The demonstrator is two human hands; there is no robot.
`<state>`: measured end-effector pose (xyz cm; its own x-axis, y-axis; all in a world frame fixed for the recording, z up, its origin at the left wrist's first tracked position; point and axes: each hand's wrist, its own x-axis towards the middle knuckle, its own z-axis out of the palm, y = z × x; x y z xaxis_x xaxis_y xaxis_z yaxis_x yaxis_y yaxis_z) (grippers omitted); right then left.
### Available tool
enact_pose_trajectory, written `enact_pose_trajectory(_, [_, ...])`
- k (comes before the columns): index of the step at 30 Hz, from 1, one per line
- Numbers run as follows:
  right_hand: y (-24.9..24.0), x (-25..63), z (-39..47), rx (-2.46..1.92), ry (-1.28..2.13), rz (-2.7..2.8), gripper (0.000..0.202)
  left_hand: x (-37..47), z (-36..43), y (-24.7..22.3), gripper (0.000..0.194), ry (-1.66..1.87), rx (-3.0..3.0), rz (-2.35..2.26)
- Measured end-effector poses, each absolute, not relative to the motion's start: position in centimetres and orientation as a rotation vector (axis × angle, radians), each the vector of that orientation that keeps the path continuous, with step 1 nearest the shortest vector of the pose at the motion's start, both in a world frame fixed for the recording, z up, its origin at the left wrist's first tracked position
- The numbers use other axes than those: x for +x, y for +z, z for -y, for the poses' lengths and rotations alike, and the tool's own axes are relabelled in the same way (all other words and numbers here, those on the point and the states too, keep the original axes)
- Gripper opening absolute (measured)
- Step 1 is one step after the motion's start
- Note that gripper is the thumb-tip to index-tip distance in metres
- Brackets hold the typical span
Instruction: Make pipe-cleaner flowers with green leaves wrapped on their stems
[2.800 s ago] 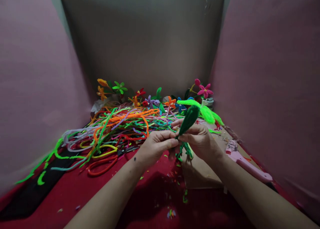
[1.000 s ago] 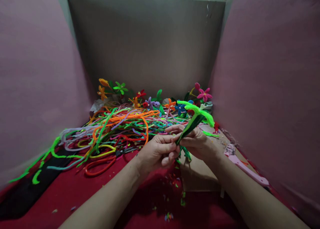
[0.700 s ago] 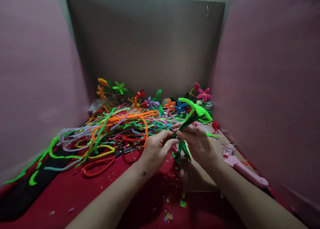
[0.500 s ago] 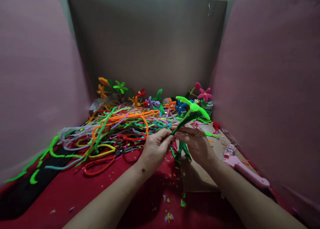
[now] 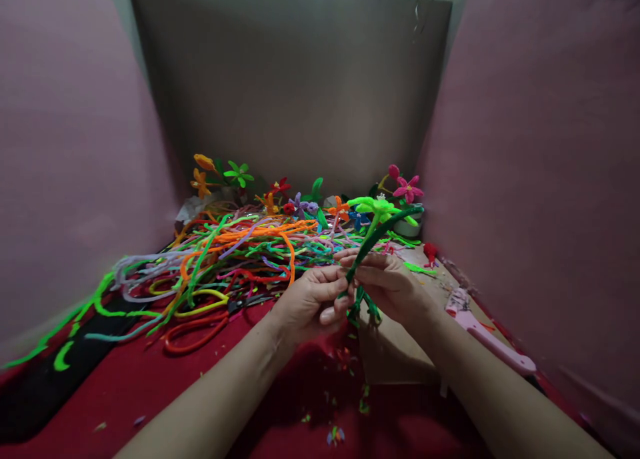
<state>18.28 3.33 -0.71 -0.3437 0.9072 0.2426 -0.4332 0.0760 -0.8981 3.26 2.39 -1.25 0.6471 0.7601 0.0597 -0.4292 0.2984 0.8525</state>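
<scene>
A bright green pipe-cleaner flower (image 5: 379, 209) stands tilted above my hands, with its stem running down between my fingers. Against that stem lies a long dark green pipe-cleaner leaf (image 5: 374, 240), curving up to the right. My left hand (image 5: 323, 295) pinches the lower end of the leaf and stem. From the other side, my right hand (image 5: 390, 282) closes its thumb and fingers on the stem just behind the leaf. More dark green pipe-cleaner pieces (image 5: 369, 305) lie below my right hand, partly hidden by it.
A tangled heap of coloured pipe cleaners (image 5: 250, 245) covers the left and middle. Scissors (image 5: 245, 303) lie at its front edge. Finished flowers (image 5: 300, 205) line the back. At right are a cardboard sheet (image 5: 395, 352) and a pink glue gun (image 5: 493, 339). Clippings (image 5: 335, 435) dot the red cloth.
The flower has turned upward, and the dark green leaf now stands steeper in front of it. My left hand's fingers have shifted lower around the leaf's base.
</scene>
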Motion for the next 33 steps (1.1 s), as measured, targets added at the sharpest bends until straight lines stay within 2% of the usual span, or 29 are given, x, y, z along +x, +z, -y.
enact_pose_trajectory(5, [-0.6,18.3,-3.0,-0.494,1.513,1.221,0.008,3.0,-2.4,-0.8,0.022,0.76,1.124,-0.38])
enact_pose_trajectory(7, [-0.8,18.2,-3.2,-0.518,1.392,1.202,0.008,3.1,-2.2,-0.5,0.022,0.903,1.361,-0.574])
enact_pose_trajectory(12, [-1.6,17.8,-3.7,-0.673,1.11,1.271,0.012,3.6,-2.0,-1.0,0.008,1.302,1.908,-1.003])
enact_pose_trajectory(14, [-1.7,17.8,-3.8,-0.728,1.065,1.336,0.013,3.6,-2.1,-1.4,0.012,1.324,1.953,-1.025])
enact_pose_trajectory(18, [-1.4,18.2,-3.8,-0.67,1.181,1.389,0.016,3.1,-2.5,-1.1,0.024,1.138,1.701,-0.875])
enact_pose_trajectory(23, [-1.0,18.7,-3.5,-0.523,1.462,1.413,0.016,2.3,-3.0,-0.9,0.018,0.793,1.332,-0.509])
enact_pose_trajectory(26, [-1.0,18.5,-3.3,-0.5,1.44,1.373,0.011,2.4,-2.9,-0.9,0.025,0.733,1.262,-0.444])
enact_pose_trajectory(30, [-1.2,18.1,-3.4,-0.591,1.276,1.216,0.006,3.2,-2.4,-0.8,0.019,1.019,1.654,-0.799])
enact_pose_trajectory(33, [-1.5,17.7,-3.6,-0.667,1.248,1.125,0.01,3.7,-2.1,-1.4,0.009,1.294,2.043,-1.064])
